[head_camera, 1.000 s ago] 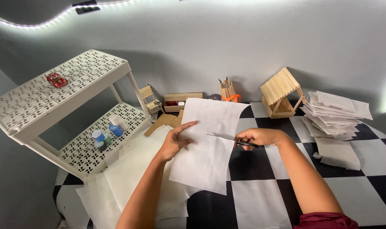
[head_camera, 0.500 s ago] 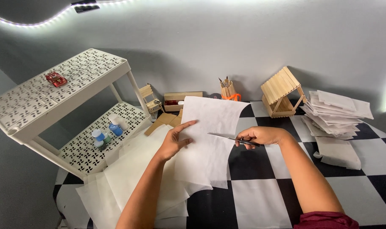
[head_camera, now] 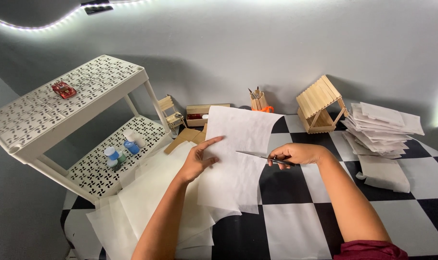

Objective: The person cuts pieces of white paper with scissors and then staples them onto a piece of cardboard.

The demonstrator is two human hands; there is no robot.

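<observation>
Grey walls close in a small corner, with a strip of white lights (head_camera: pixel 36 25) running along the top left edge and another glow at the far right. Below them lies a black-and-white chequered surface (head_camera: pixel 296 226) seen from above.

At the centre, a large sheet of thin white paper (head_camera: pixel 238 159) lies with its long axis running away from the person, slightly tilted to the right at the far end. The left hand (head_camera: pixel 199 161) presses flat on the sheet's left edge, fingers spread and pointing right. The right hand (head_camera: pixel 298 155) comes in from the right side, closed around the handles of a pair of metal scissors (head_camera: pixel 260 157). The blades point left, across the sheet's long axis, and stand slightly apart over its right edge. Both hands sit close to the sheet, one on each side.

Under and left of the sheet, more pale translucent sheets (head_camera: pixel 147 207) lie spread out loosely.

At left stands a white two-tier plastic rack with patterned holes (head_camera: pixel 79 108). A small red toy car (head_camera: pixel 63 89) rests on its top shelf, and small paint pots with blue lids (head_camera: pixel 122 149) sit on the lower one.

Along the back wall are a tiny wooden chair (head_camera: pixel 168 110), a shallow wooden box (head_camera: pixel 202 114), a wooden holder of brushes (head_camera: pixel 257 100) and a small house made of craft sticks (head_camera: pixel 321 103). At right, a messy stack of white papers (head_camera: pixel 380 127) rests on the surface.
</observation>
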